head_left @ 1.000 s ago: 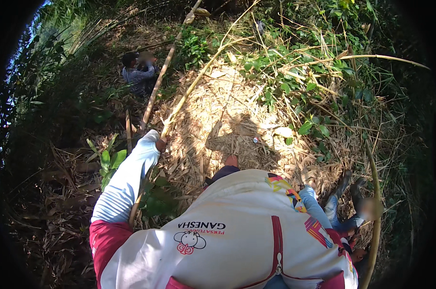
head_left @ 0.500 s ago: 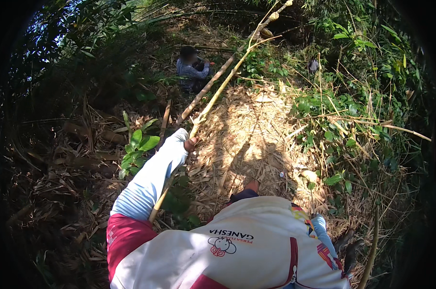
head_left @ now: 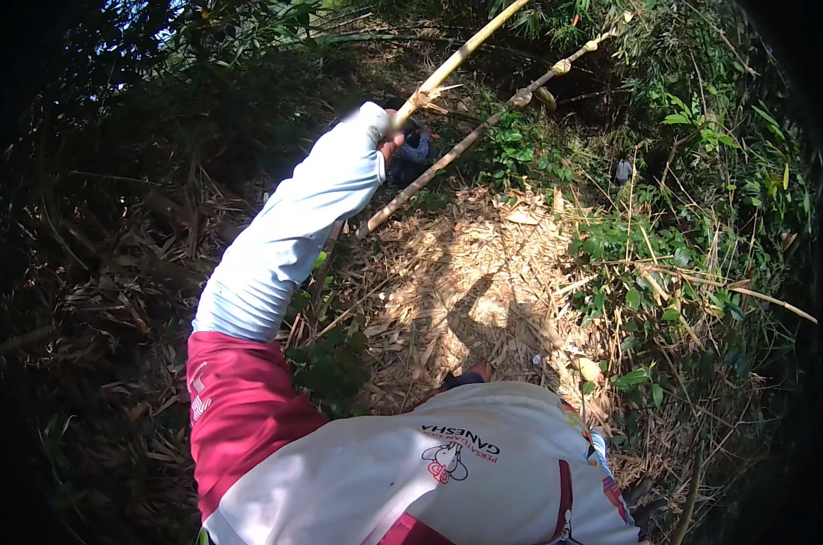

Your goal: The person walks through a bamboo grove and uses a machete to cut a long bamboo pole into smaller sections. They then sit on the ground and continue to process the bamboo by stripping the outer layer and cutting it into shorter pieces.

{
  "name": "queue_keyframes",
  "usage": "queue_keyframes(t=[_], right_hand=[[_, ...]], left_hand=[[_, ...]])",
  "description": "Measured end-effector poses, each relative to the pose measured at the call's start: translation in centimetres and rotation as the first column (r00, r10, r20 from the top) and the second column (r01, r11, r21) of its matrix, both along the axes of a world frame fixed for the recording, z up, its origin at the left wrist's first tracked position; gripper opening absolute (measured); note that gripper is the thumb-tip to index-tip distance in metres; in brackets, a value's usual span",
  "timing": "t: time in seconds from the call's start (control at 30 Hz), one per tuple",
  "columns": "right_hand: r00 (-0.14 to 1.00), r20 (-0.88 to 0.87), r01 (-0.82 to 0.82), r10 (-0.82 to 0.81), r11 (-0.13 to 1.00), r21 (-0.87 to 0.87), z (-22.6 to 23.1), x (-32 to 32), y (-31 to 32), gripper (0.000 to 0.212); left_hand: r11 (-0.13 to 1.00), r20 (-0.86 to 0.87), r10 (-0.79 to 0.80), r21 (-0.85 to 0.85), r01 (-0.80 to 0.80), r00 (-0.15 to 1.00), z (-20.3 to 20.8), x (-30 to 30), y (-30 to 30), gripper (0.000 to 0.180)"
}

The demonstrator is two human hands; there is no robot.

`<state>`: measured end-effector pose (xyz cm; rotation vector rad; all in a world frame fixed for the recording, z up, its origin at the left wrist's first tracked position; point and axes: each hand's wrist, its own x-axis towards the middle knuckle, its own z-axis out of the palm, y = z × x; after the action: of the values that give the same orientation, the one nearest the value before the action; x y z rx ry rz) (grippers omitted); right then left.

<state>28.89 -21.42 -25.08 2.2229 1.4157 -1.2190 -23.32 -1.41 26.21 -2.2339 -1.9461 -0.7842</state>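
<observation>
Stretched far forward, my left hand [head_left: 391,138] is closed round a pale yellow bamboo stalk [head_left: 470,56] with a splintered branch stub just beyond the grip. The stalk slants up and right, out of the top of the picture. Below the grip, my sleeve hides any further length of it. A second, browner bamboo pole [head_left: 457,152] with swollen joints lies slantwise to the right of my hand, apart from it. Low on the right, only a bit of my right sleeve [head_left: 600,447] shows beside my shirt; the right hand is hidden.
Beyond my left hand sits a person [head_left: 417,153], partly covered by it. Dry leaf litter [head_left: 466,309] spreads over the sunlit ground ahead. Thin dry stems [head_left: 729,286] and green bushes [head_left: 675,245] crowd the right side. My foot [head_left: 480,371] shows below my shirt.
My left arm has reached farther forward and up, carrying the bamboo stalk with it. My hand now overlaps the seated person. The view has shifted slightly.
</observation>
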Motion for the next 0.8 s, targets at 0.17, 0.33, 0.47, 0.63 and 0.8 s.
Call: queue_keyframes(t=[0.17,0.33,0.47,0.63,0.8], right_hand=[[0.998,0.058,-0.023,0.009,0.968,0.251,-5.6,2.7,-6.2,0.053],[0.992,-0.005,0.124,-0.125,0.973,0.192,-3.4,1.3,-7.0,0.046],[0.970,-0.122,0.232,-0.210,0.949,0.212,0.2,0.3,-5.4,0.040],[0.886,-0.381,0.373,-0.263,0.894,0.250,5.7,-2.0,-1.5,0.034],[0.717,-0.644,0.508,-0.265,0.832,0.224,11.0,-5.1,2.8,0.029]], left_hand=[[0.996,-0.048,-0.092,0.004,0.092,0.995,-1.9,1.5,1.1,0.022],[0.976,0.222,-0.203,-0.032,0.216,0.954,-7.8,2.8,2.0,0.018],[0.965,0.293,-0.126,-0.185,0.185,0.948,-8.9,8.5,1.0,0.018],[0.912,0.540,-0.145,-0.251,0.323,0.829,-12.5,15.3,1.5,0.025],[0.878,0.618,-0.183,-0.247,0.409,0.765,-12.8,21.7,3.1,0.028]])
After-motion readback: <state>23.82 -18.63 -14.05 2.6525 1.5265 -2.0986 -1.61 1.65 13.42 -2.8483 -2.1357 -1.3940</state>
